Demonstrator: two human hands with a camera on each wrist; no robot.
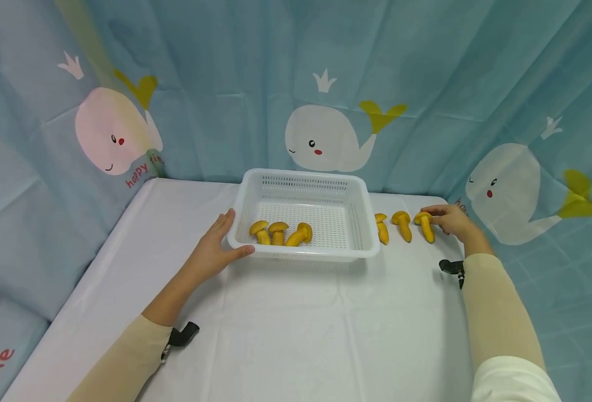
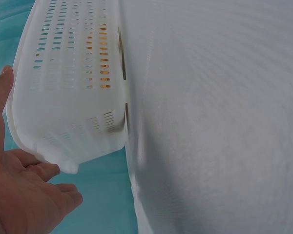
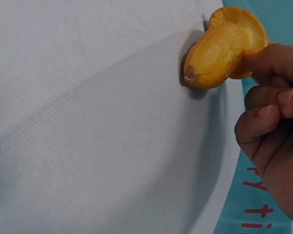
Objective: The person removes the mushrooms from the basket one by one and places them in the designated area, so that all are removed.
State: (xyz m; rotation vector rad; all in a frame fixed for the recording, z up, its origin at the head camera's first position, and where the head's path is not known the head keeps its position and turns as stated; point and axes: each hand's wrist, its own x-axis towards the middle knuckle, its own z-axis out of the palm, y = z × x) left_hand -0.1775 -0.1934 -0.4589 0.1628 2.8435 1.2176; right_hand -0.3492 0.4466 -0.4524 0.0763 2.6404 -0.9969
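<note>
A white plastic basket [image 1: 371, 223] with slotted sides stands on the table. My left hand [image 1: 212, 254] holds its near left corner, thumb on the front rim and fingers along the left end. Three yellow mushrooms [image 1: 278, 231] lie inside, toward the near left. At the right end of the table, my right hand [image 1: 451, 220] pinches another yellow mushroom [image 3: 217, 53] near its cap, between thumb and fingers. Its stem points toward the near side, close over the white cloth. Two more mushrooms [image 1: 402, 223] lie between the basket and this hand, the nearer one right beside the basket wall.
A white cloth [image 1: 296, 324] covers the table. Blue curtains [image 1: 225, 111] printed with whales hang right behind it and along both sides. A dark wrist device [image 1: 184, 335] sticks out from the left sleeve, and a similar one [image 1: 450, 267] from the right.
</note>
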